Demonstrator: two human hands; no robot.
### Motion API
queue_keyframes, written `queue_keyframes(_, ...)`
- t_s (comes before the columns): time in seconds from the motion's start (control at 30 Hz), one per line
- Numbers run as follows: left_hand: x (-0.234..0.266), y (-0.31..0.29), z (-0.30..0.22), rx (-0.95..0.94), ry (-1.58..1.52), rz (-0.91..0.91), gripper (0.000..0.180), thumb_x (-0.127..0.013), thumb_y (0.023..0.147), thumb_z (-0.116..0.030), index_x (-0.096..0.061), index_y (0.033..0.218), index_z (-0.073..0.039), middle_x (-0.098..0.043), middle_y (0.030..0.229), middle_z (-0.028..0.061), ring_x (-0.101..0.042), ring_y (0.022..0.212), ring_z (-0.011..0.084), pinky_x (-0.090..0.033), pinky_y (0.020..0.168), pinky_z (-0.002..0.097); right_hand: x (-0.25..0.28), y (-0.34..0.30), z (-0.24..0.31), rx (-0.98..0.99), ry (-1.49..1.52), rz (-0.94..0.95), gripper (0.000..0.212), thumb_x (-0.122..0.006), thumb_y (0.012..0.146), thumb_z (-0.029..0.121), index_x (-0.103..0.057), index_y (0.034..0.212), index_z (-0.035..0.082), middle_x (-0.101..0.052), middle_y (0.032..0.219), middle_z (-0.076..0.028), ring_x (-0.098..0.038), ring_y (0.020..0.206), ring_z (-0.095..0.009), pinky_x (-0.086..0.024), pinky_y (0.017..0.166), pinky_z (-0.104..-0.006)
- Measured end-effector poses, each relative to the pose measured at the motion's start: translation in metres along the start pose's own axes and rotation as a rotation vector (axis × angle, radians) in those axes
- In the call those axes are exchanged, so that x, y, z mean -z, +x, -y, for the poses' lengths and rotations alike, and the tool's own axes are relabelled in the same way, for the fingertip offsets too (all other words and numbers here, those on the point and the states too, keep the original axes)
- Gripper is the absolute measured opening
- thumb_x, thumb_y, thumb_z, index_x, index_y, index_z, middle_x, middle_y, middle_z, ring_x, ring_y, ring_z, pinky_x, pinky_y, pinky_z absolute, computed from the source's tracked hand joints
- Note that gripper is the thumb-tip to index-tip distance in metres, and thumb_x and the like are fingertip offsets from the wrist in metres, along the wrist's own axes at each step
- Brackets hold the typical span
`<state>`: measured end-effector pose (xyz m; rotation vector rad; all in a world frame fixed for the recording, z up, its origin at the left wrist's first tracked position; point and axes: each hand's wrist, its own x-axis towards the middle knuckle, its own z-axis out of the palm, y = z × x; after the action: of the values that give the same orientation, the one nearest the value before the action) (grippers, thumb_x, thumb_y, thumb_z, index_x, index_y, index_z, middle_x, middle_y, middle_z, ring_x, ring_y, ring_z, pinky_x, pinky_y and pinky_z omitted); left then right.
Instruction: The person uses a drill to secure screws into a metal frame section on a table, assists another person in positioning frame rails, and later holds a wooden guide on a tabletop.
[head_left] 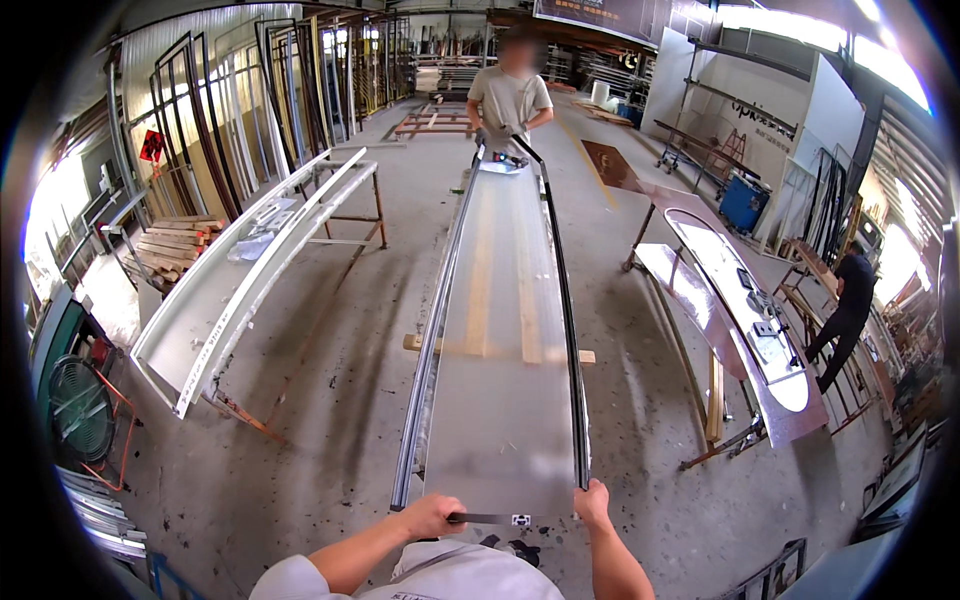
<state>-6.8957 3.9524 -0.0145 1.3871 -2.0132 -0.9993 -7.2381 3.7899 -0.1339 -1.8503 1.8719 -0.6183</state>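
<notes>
A long, pale translucent panel point(500, 430) stretches away from me on supports. Along its left edge runs a grey-and-black metal profile point(432, 340), and a black metal profile point(568, 330) lines its right edge. My left hand point(432, 517) is closed on the end of a short dark bar point(485, 518) that crosses the panel's near end. A small white label point(521, 520) is on that bar. My right hand point(592, 502) is wrapped round the near end of the black profile. Its fingers are partly hidden.
A co-worker point(512, 100) stands at the panel's far end, hands near the profiles. On the left is a rack with long white frame pieces point(260, 270); on the right, a table with a white oval-ended panel point(740, 300). A fan point(82, 410) stands at far left; another person point(850, 300) works at right.
</notes>
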Motion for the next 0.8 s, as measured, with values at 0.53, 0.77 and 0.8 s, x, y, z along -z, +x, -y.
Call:
queue_keyframes(0.53,0.076,-0.053,-0.017,-0.145,-0.371,-0.447,0.02,-0.078,0.078,-0.006,-0.065,0.093,-0.002,-0.061,0.078,0.0026,-0.057,0.067,0.0121,-0.045,0.059,0.0282,0.062,-0.029,0.065,-0.224,0.391,0.175,0.018,-0.069,0.076,0.01,-0.053,0.076,-0.001,-0.057,0.062,-0.006,-0.055,0.053,-0.014,-0.044,0.046,-0.0327)
queue_keyframes(0.77,0.07,-0.028,-0.036,0.105,-0.547,-0.362,0.012,-0.07,0.074,-0.007,-0.063,0.083,-0.001,-0.064,0.08,0.0066,-0.06,0.071,0.0177,-0.049,0.067,0.03,-0.006,-0.035,0.053,-0.157,0.257,0.164,0.024,-0.066,0.072,0.015,-0.054,0.078,-0.004,-0.061,0.07,-0.019,-0.062,0.065,-0.03,-0.049,0.06,-0.0402)
queue_keyframes(0.8,0.065,-0.025,-0.033,0.096,-0.527,-0.366,0.012,-0.069,0.075,-0.008,-0.063,0.083,-0.001,-0.064,0.08,0.0068,-0.06,0.072,0.0179,-0.049,0.068,0.0306,-0.005,-0.038,0.064,-0.204,0.257,0.201,0.026,-0.066,0.072,0.017,-0.053,0.078,-0.005,-0.062,0.075,-0.024,-0.064,0.071,-0.036,-0.05,0.066,-0.043)
